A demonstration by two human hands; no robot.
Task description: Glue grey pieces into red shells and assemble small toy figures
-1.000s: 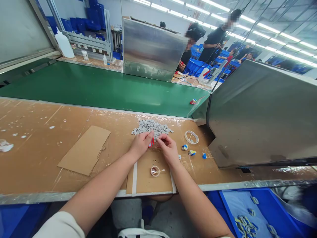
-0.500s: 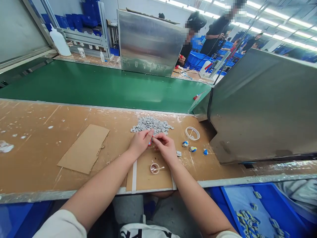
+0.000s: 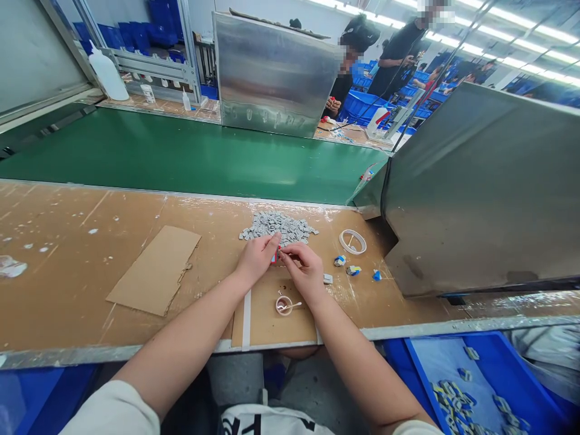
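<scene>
a brown, scuffed, film-covered worktable (image 3: 54, 254) lies under and around the heap of small flat grey pieces (image 3: 278, 226). beyond the heap runs a wide green flat belt (image 3: 203, 151). nearer than the heap and well to its right, below the table edge, stands a blue plastic bin (image 3: 498, 356) holding small grey, blue and yellow pieces, probably kept there to be within arm's reach.

left of the heap lies a loose tan cardboard sheet (image 3: 156, 272) with a torn edge; on its near side, a tan cardboard mat (image 3: 267, 329) edged with white strips, likely there to shield the tabletop. the left hand (image 3: 256, 260) and right hand (image 3: 306, 266) meet at the heap's near edge, perhaps so that grey pieces stay close.

right of the heap is a flat white ring (image 3: 353, 252). on the mat, nearer than the heap, sits a small round pale cup (image 3: 278, 307) with a white-tipped swab (image 3: 296, 304) leaning out, apparently placed for easy dipping.

smallest is the red block (image 3: 273, 258), just in front of the heap, gripped between left thumb and fingers, seemingly to steady it. the right thumb and forefinger come together at its side; i cannot tell whether they grip anything. the block looks bright red with a pale patch; its remainder is hidden.
</scene>
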